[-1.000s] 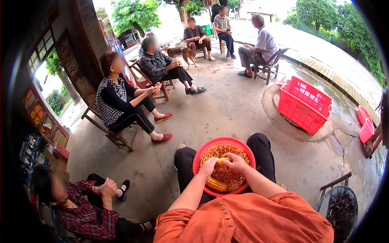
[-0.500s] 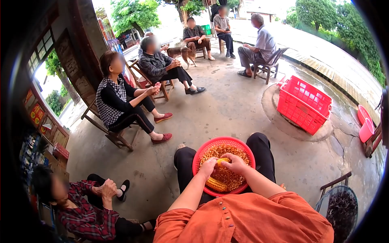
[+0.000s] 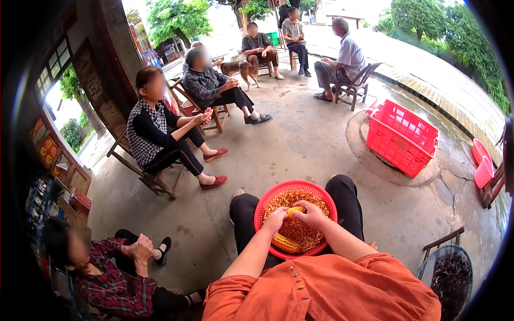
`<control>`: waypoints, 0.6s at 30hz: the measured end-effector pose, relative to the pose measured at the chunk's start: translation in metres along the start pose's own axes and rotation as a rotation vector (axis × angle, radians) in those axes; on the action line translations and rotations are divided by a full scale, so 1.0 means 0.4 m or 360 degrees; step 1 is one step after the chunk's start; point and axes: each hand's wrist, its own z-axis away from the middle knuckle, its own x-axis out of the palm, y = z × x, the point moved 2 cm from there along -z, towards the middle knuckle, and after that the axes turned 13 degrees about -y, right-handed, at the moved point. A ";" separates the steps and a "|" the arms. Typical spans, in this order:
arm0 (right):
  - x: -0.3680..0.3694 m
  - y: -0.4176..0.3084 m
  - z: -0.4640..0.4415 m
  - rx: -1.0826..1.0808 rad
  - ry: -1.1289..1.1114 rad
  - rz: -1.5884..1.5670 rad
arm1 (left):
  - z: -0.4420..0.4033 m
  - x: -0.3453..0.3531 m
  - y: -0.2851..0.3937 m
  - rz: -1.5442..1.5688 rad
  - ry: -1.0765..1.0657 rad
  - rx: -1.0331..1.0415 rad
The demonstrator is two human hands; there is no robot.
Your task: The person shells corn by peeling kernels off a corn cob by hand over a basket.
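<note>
Facing concrete floor [image 3: 267, 152], red crate [image 3: 399, 140] | over red basket [image 3: 261, 206] of kernels [image 3: 281, 201], lower cob [image 3: 286, 245] | gripping upper cob [image 3: 293, 212] in left hand [image 3: 274, 220], right hand [image 3: 312, 215]

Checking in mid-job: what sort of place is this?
Probably a semi-open sitting area beside a house or small shop: several people sit on chairs around a concrete floor, boxes are stacked along the left side, and trees show outdoors beyond.
</note>
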 end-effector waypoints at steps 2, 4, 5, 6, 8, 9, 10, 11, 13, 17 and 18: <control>0.000 0.006 -0.001 -0.0006 0.0016 0.0012 | 0.011 0.015 0.016 0.0028 -0.0003 -0.0008; 0.001 0.017 -0.005 -0.0012 0.0034 0.0023 | 0.012 0.018 0.018 0.0054 -0.0006 -0.0015; 0.003 0.024 -0.008 -0.0033 0.0034 0.0021 | 0.012 0.017 0.018 0.0039 0.0014 -0.0006; 0.004 0.022 -0.008 -0.0054 0.0034 0.0020 | 0.011 0.015 0.017 0.0025 0.0034 0.0002; 0.003 0.021 -0.009 0.0007 -0.0029 -0.0061 | 0.005 0.012 0.009 0.0044 0.0058 0.0064; 0.003 0.017 -0.008 0.0068 -0.0092 -0.0142 | 0.004 0.010 0.007 0.0062 0.0083 0.0127; 0.000 0.010 -0.006 0.0069 -0.0092 -0.0143 | 0.003 0.008 0.005 0.0063 0.0083 0.0125; -0.001 0.002 -0.004 0.0091 -0.0129 -0.0153 | 0.004 0.004 0.005 0.0029 0.0104 0.0149; 0.002 0.009 -0.005 0.0116 -0.0166 -0.0165 | 0.008 0.000 0.009 -0.0004 0.0124 0.0170; -0.002 0.008 -0.007 -0.0041 -0.0201 -0.0062 | 0.012 -0.005 0.018 0.0147 0.0205 0.0115; 0.001 0.014 -0.009 -0.0092 -0.0181 -0.0014 | 0.016 -0.003 0.023 0.0135 0.0248 0.0112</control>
